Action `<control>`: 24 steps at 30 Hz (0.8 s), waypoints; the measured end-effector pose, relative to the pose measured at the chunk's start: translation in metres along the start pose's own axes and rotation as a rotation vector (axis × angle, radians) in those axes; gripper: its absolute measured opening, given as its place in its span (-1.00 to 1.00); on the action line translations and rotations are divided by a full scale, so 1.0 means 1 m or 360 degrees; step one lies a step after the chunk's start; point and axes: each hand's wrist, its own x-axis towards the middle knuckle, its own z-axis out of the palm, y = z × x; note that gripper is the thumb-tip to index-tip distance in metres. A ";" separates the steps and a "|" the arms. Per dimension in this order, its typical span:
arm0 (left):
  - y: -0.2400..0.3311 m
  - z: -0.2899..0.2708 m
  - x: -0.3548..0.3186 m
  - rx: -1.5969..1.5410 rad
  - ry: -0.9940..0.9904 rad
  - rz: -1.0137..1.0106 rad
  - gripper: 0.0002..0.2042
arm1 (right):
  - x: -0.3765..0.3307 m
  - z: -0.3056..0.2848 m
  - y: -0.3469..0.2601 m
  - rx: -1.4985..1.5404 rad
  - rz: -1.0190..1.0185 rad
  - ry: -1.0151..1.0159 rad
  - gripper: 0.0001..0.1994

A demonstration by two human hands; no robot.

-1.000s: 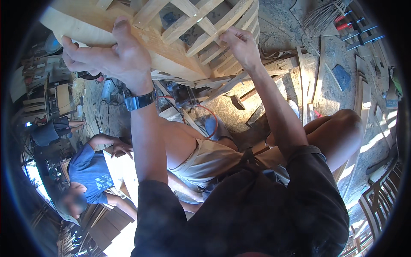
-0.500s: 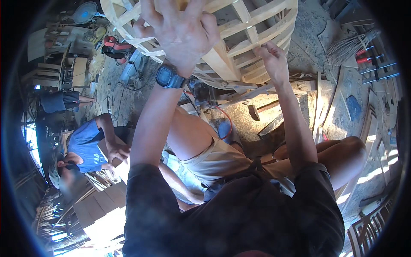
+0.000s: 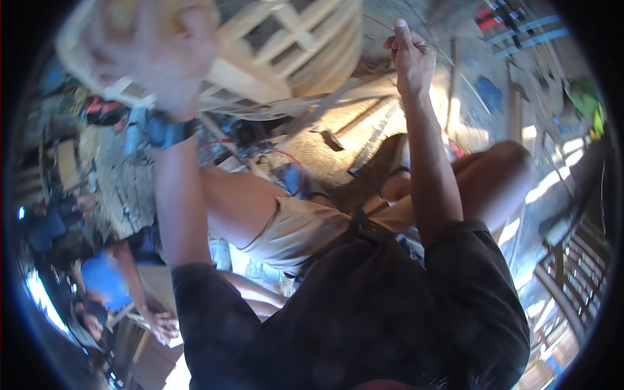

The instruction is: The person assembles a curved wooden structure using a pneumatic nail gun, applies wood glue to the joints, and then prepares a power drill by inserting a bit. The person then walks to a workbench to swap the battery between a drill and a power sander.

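Observation:
A curved frame of pale wooden slats, crossed like a lattice, fills the top of the view. My left hand, with a dark watch on its wrist, is at the frame's upper left, fingers curled over its wood; motion blurs it. A yellowish patch shows between the fingers, too smeared to name. Off to the frame's right, my right hand is raised clear of the slats, fingers folded and thumb pointing up. Anything inside that hand is too small or hidden to make out.
Sawdust and wood offcuts lie below the frame, beside a red cable. A co-worker in a blue shirt sits at lower left. Clamps lie at upper right, a slatted wooden piece at the right, a red tool at left.
The view has swung, so the frame and my left hand sit farther left. My right hand has come away from the frame's right side and is now apart from it.

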 end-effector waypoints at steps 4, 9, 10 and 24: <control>-0.027 -0.002 -0.022 -0.0145 0.0066 -0.0290 -0.55 | -0.016 -0.079 -0.013 0.0359 -0.0250 0.0471 -0.77; -0.022 -0.002 -0.008 -0.0133 0.0187 -0.0044 -0.39 | -0.076 -0.191 -0.142 0.0339 -0.0839 0.0838 -0.73; -0.028 -0.002 -0.011 -0.0135 0.0202 -0.0009 -0.36 | -0.087 -0.207 -0.157 0.0332 -0.0953 0.0854 -0.79; 0.023 -0.020 0.006 -0.0710 -0.0133 -0.0872 -0.12 | -0.127 -0.412 0.221 -0.0429 0.1383 0.1095 -0.54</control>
